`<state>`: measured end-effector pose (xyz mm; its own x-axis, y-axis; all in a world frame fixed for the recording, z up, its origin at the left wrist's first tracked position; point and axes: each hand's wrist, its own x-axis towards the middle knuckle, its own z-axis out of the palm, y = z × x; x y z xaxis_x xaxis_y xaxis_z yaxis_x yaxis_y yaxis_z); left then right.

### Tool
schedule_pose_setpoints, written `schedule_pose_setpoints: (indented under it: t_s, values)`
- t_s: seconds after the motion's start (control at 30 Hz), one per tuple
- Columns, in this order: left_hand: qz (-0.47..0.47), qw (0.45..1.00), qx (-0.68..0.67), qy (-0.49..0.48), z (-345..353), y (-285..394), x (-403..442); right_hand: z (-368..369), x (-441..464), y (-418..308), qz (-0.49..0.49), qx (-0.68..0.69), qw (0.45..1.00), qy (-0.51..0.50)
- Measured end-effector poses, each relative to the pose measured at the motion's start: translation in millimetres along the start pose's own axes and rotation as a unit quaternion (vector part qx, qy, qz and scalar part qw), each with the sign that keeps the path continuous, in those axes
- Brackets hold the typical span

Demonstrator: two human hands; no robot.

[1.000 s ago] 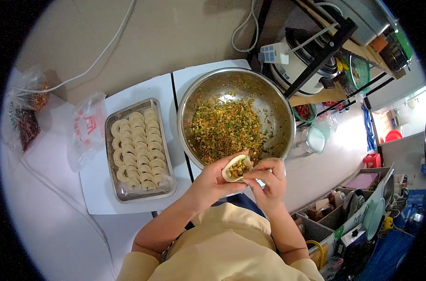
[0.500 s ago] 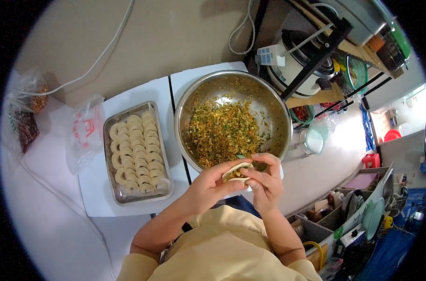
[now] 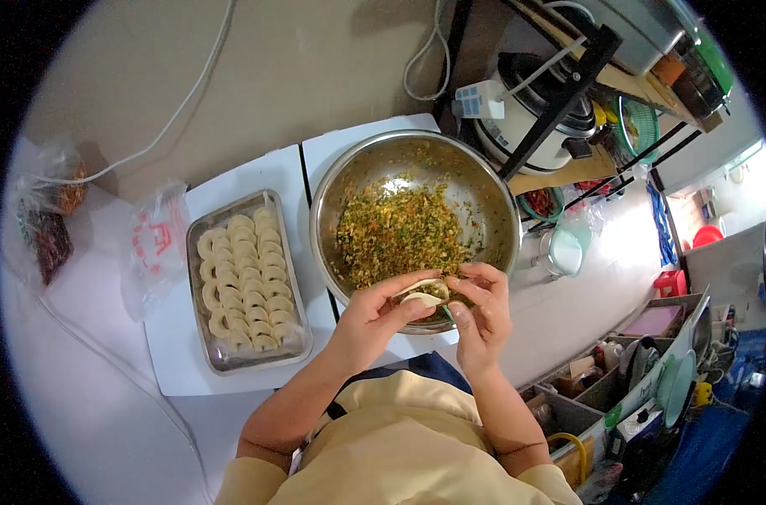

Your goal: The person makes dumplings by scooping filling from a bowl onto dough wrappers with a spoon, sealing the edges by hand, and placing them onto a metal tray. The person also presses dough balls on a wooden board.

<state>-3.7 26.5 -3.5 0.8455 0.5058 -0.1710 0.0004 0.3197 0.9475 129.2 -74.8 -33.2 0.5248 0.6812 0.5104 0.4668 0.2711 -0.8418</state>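
Observation:
Over the near rim of a steel bowl, my left hand grips a folded dumpling wrapper between thumb and fingers. The wrapper gapes at the top, with filling visible inside. My right hand is closed at the wrapper's right end, its thumb and fingertips around a thin greenish utensil, mostly hidden by the fingers. Chopped vegetable filling covers the bowl's bottom and left side. Left of the bowl, a metal tray bears rows of folded dumplings.
A white table carries the bowl and tray. Beside the tray lies a plastic bag with red print. To the right are a rack with a rice cooker, a power strip and a divided sink or bin of utensils.
The right fingers have drawn back from the filling to the wrapper's right end. The wrapper is folded further over, and the greenish utensil now points downward below the fingers.

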Motion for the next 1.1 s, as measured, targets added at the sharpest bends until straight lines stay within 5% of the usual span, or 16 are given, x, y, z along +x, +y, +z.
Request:
schedule_pose_setpoints:
  t_s: [0.5, 0.77, 1.03, 1.1]
  values:
    - [0.001, 0.999, 0.046, -0.005, 2, 1, 3, 4, 5, -3, -0.012, -0.044, 0.999, 0.004]
    - [0.042, 0.991, -0.11, 0.057, 14, 2, 2, 5, 2, -8, 0.003, -0.002, 0.999, 0.039]
    - [0.017, 0.998, -0.027, 0.048, 11, 0, -1, 4, 5, -5, 0.026, -0.013, 1.0, 0.004]
    - [0.019, 0.997, -0.041, 0.055, 12, 0, -1, 9, 2, -6, 0.113, 0.152, 0.98, 0.06]
